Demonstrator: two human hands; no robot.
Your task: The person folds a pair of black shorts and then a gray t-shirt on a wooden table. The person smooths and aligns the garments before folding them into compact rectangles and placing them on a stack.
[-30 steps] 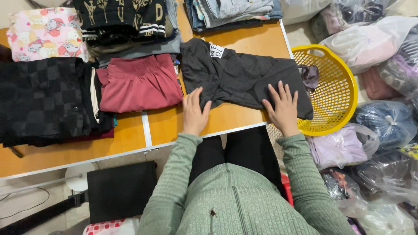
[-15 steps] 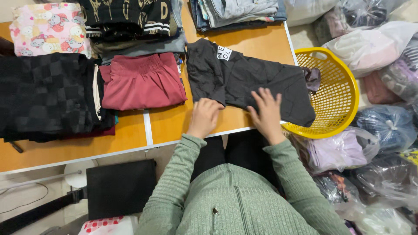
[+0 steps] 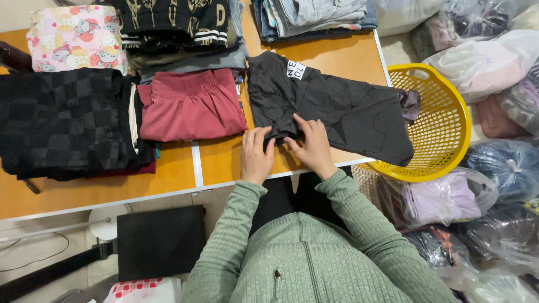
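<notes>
**Black garment at the near table edge, both hands on its hem**

Black fabric, a dark garment (image 3: 337,109), lies spread flat on the right half of the orange table (image 3: 168,179). Its right end runs off the table's right edge and drapes over the rim of the yellow basket (image 3: 449,118). Its near hem sits just short of the table's front edge.

Left hand (image 3: 255,154) and right hand (image 3: 311,147) are side by side at that near hem, just beside each other. Both pinch a small fold of the black cloth between thumb and fingers, closed on the fabric, palms down. Wrists hang over the front edge.

Free room: a bare strip of orange table between the hem and the front edge, and a bare patch at the garment's far right corner. That's about it.

Crowding:
- Folded maroon piece (image 3: 191,106) just left of the garment, almost touching it.
- Black checkered stack (image 3: 62,123) further left, overhanging the maroon one's edge.
- Pink cartoon-print cloth (image 3: 73,36), black-and-gold striped pile (image 3: 174,19), and folded denim (image 3: 314,17) line the far side.
- Plastic bags of clothes (image 3: 483,67) fill the floor right of the basket.
</notes>
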